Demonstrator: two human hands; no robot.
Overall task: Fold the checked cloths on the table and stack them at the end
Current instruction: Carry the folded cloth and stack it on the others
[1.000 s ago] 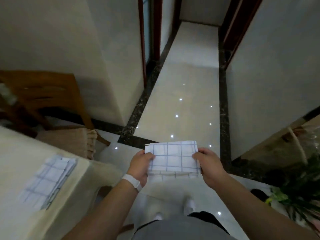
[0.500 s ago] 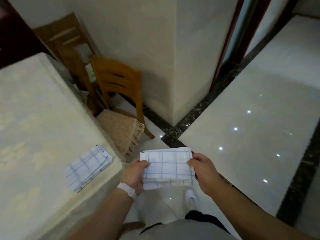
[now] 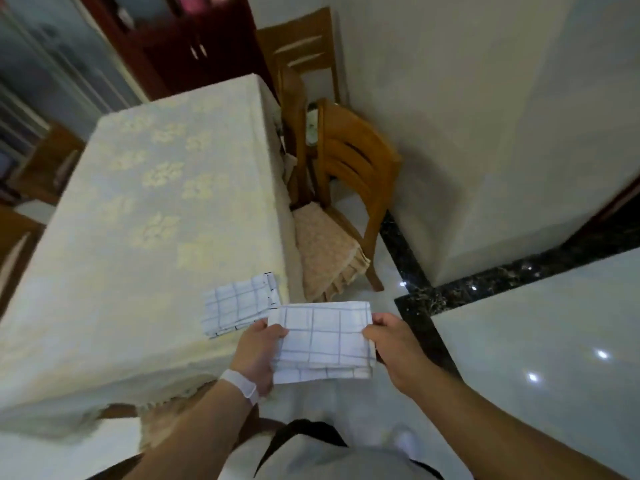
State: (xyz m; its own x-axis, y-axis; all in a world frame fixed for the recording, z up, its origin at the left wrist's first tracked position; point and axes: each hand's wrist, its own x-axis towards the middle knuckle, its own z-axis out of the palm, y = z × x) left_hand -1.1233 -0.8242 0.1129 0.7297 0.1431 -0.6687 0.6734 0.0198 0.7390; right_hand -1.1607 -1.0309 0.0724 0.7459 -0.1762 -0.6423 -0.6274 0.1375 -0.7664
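A folded white cloth with blue checks [image 3: 323,339] hangs in the air just off the table's near right corner. My left hand [image 3: 259,351] grips its left edge and my right hand [image 3: 394,344] grips its right edge. A second folded checked cloth [image 3: 239,303] lies flat on the table [image 3: 138,209] at that corner, partly hidden by the held cloth and close to my left hand.
The table wears a cream cloth with a flower pattern. A wooden chair [image 3: 349,188] with a beige cushion stands at its right side, another chair [image 3: 301,53] behind it. A white wall corner and glossy tiled floor with a dark border [image 3: 519,275] lie to the right.
The view has swung left from the hallway to the table. Both hands have kept hold of the folded cloth, now beside the cloth lying on the table corner.
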